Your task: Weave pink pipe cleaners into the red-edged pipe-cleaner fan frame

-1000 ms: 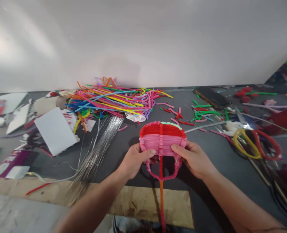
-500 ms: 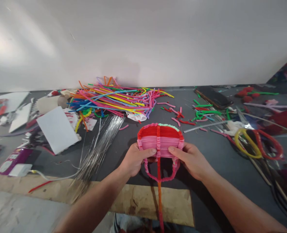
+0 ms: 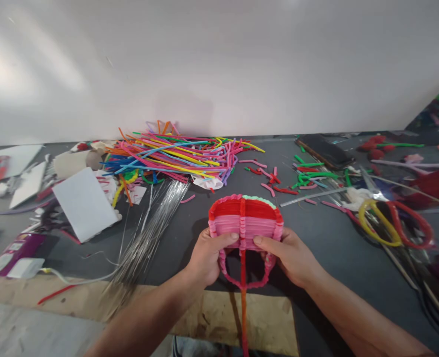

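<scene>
Between my two hands I hold a pipe-cleaner craft piece [image 3: 225,225], rounded at the top, with red rows above pink rows and a wrapped rim that is pale green at the upper right. A wrapped spine runs down its middle, and an open pink loop hangs below. From the spine a long red and orange pipe cleaner [image 3: 244,310] trails toward my lap. My left hand [image 3: 208,255] grips the left edge, thumb on the pink rows. Gripping the right edge, my right hand [image 3: 296,253] also lays its thumb on the front. The fingers behind the piece are mostly hidden.
A pile of coloured pipe cleaners [image 3: 167,153] lies at the back, with thin metal wires [image 3: 148,243] in front. Cut pieces [image 3: 271,173] are scattered to the right, near a dark phone [image 3: 325,150]. Yellow- and red-handled scissors [image 3: 379,223] lie right, a white card [image 3: 85,204] left.
Both hands and the craft piece sit slightly lower in view. My right thumb has slid a little left toward the spine. The grip is otherwise the same.
</scene>
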Demonstrator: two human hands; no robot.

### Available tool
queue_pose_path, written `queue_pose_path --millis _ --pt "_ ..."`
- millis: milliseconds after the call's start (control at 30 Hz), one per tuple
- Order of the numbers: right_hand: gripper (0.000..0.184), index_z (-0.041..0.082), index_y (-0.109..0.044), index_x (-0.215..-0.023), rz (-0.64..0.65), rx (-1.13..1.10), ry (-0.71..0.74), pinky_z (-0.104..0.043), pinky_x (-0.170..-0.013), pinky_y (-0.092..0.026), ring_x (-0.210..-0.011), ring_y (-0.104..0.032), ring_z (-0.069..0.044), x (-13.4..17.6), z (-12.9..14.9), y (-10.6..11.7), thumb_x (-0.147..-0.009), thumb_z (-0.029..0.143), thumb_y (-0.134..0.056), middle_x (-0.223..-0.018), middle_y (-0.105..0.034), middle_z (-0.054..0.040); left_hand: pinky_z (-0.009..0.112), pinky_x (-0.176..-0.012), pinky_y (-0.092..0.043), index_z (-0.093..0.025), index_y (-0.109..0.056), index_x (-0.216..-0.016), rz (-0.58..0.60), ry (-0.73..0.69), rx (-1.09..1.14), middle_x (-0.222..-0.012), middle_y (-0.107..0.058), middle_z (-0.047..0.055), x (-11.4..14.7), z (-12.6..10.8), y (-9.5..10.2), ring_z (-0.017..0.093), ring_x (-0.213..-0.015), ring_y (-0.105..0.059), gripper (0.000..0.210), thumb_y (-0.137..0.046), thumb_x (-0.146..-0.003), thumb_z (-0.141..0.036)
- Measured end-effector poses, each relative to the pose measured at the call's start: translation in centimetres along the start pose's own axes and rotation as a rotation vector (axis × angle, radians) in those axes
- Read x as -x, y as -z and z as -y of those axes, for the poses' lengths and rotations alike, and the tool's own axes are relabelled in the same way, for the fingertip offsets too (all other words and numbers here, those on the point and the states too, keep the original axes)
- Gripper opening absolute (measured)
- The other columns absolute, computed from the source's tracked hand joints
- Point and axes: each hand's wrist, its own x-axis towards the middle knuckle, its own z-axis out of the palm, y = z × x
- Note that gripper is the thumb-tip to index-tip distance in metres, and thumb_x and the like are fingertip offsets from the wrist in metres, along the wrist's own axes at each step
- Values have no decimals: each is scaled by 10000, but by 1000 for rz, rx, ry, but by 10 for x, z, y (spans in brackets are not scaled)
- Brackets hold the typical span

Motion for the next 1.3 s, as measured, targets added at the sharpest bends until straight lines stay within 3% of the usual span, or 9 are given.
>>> queue_pose_path --millis 233,467,767,1033,1300 --pt "247 161 -608 -650 3 -27 -25 -216 -476 -394 -466 -481 -83 -2 2 4 -635 374 -731 -530 -565 33 314 -730 -527 -106 -679 -926 86 120 -124 -817 -720 95 -1 -6 3 191 -717 -672 340 -770 -619 -218" --pt "233 168 -583 -627 -26 4 0 -236 -481 -399 -476 -490 -102 1 6 -3 -652 371 -696 -526 -551 28 279 -699 -512 -115 -681 -911 88 79 -177 -821 -713 75 2 2 3 161 -706 -650 337 -783 -596 -181" --pt "231 159 -597 -664 -109 -36 23 -227 -491 -378 -500 -468 -94 -1 0 -2 -660 363 -705 -546 -548 26 351 -819 -494 -110 -689 -923 114 39 -167 -865 -717 88 2 3 0 202 -792 -660 347 -783 -594 -170" --pt "212 168 -560 -584 -46 7 -19 -211 -414 -320 -459 -460 -93 0 5 -2 -636 341 -671 -495 -519 28 310 -745 -507 -108 -689 -896 95 29 -179 -821 -713 77 2 4 2 182 -742 -654 305 -772 -608 -165" --pt "232 176 -547 -578 -105 1 4 -202 -405 -329 -447 -466 -92 -1 5 -4 -621 358 -685 -486 -525 28 341 -790 -504 -109 -688 -916 71 30 -156 -841 -719 82 2 4 0 199 -765 -664 354 -789 -583 -171"
